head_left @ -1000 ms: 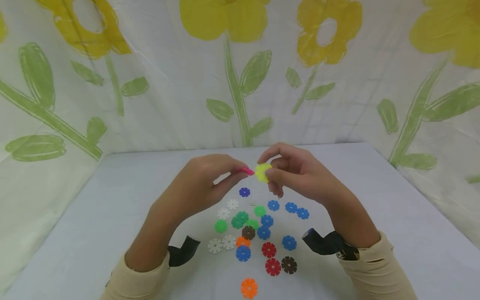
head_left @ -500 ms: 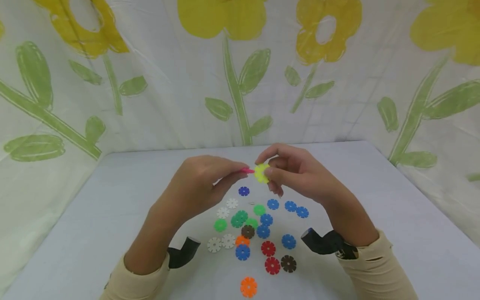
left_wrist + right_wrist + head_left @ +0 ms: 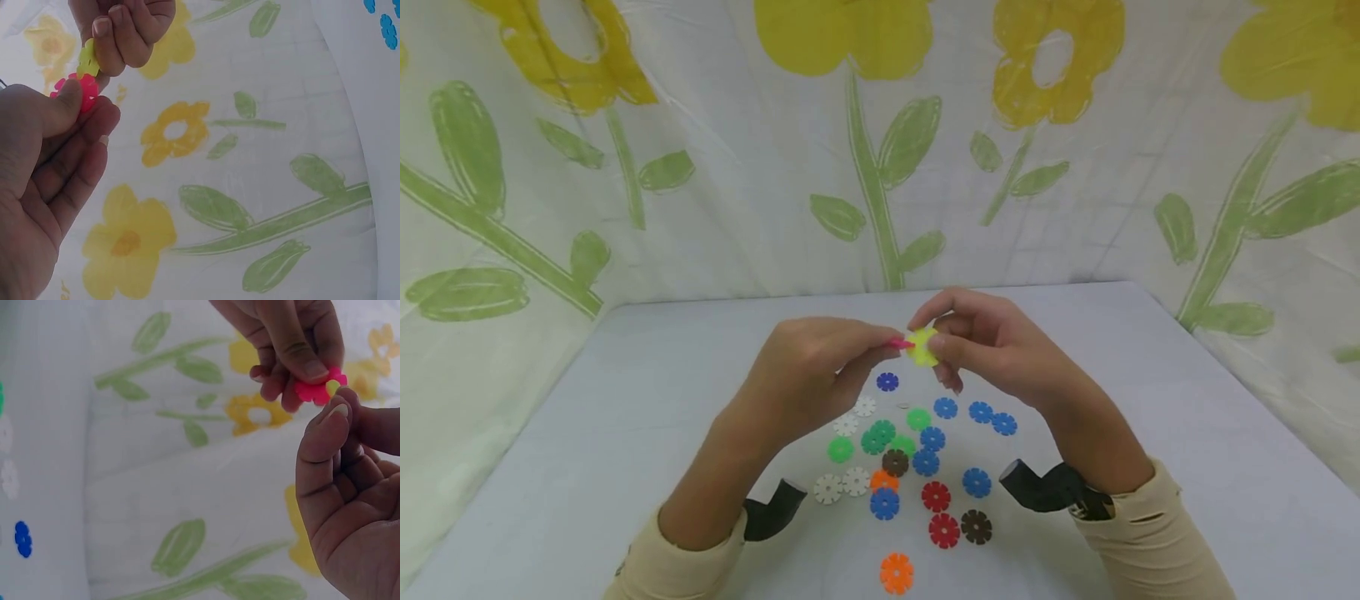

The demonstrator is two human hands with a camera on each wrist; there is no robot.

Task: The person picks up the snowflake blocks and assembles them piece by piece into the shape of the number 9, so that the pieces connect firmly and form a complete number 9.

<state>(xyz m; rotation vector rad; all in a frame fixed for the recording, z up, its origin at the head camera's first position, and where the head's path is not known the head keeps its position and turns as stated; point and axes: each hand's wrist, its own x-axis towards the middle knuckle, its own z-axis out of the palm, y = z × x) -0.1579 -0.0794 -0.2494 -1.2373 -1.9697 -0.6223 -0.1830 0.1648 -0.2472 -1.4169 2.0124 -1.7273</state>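
1. Left hand (image 3: 808,367) has edged rightward: the pink disc (image 3: 901,342) now overlaps the yellow disc's (image 3: 922,350) rim, where a slight gap showed a second ago.
2. Nearest, an orange disc (image 3: 890,578) lies by the counter's (image 3: 625,400) near edge.
3. Farther in, loose discs (image 3: 888,464) lie flat about the counter's middle, unshifted.
4. Raised beyond them, toward the far edge, thumb and fingers pinch pink on the left; the right hand (image 3: 992,346) pinches yellow. They meet crosswise, probably so notches can align; whether slotted, I cannot tell.
5. Past the far edge hangs a flowered sheet (image 3: 737,225).
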